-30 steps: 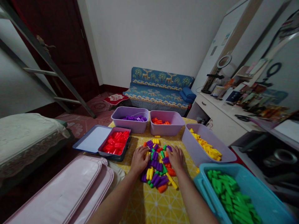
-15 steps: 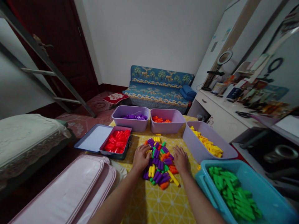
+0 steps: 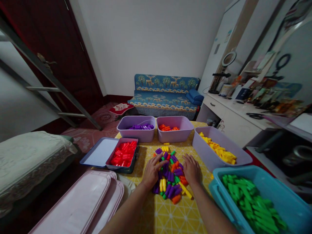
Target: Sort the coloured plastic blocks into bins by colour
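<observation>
A heap of mixed plastic toy pieces (image 3: 171, 176) in purple, yellow, green, orange and red lies on the yellow patterned tablecloth (image 3: 168, 217). My left hand (image 3: 151, 169) rests at the heap's left side, its fingers stretched over the upper left pieces. On the opposite side my right hand (image 3: 192, 169) lies along the heap's edge, fingers extended and apart, near orange pieces. Neither hand visibly holds a piece, though the undersides of the fingers are hidden. A few yellow pieces (image 3: 165, 149) lie at the far end of the heap.
Around the heap stand a purple-piece bin (image 3: 136, 133), an orange-piece bin (image 3: 174, 135), a yellow-piece bin (image 3: 202, 152), a teal bin (image 3: 221, 203) of green pieces, and an open case (image 3: 131, 167) of red pieces. Pink lids (image 3: 75, 201) lie at left.
My left hand has reached further over the heap's upper left pieces. My right hand stays along the right edge. The camera view has shifted slightly.
</observation>
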Demonstrator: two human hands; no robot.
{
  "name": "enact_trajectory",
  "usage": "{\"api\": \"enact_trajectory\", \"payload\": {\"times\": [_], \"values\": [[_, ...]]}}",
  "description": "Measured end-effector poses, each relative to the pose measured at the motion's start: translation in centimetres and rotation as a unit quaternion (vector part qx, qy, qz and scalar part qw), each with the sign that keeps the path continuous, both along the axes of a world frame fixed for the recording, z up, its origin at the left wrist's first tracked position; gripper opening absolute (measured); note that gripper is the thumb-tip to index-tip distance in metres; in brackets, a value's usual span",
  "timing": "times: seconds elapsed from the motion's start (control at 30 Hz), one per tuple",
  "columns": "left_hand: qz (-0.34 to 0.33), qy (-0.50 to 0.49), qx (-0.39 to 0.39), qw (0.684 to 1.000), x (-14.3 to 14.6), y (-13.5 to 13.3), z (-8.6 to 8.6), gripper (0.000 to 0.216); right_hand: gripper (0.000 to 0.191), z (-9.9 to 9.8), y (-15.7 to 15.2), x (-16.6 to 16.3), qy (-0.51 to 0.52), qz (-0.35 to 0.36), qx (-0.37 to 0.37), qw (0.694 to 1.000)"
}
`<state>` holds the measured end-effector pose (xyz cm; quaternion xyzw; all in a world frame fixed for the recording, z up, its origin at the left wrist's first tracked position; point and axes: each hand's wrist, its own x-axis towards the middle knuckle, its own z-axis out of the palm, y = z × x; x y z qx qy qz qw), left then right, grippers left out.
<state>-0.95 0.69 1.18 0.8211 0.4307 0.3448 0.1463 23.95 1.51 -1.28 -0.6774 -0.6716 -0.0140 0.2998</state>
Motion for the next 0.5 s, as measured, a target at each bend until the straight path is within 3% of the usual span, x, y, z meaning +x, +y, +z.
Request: {"api": "enact_trajectory", "payload": {"times": [0.17, 0.5], "values": [[-0.050, 0.029, -0.027, 0.998, 0.3, -0.2, 1.0, 0.049, 0.043, -0.2, 0.1, -0.1, -0.013, -0.007, -0.002, 1.000], [0.019, -0.023, -0.082, 0.996, 2.3, 0.6, 2.4, 0.018, 0.041, 0.7, -0.1, -0.4, -0.046, -0.019, -0.022, 0.998]]}}
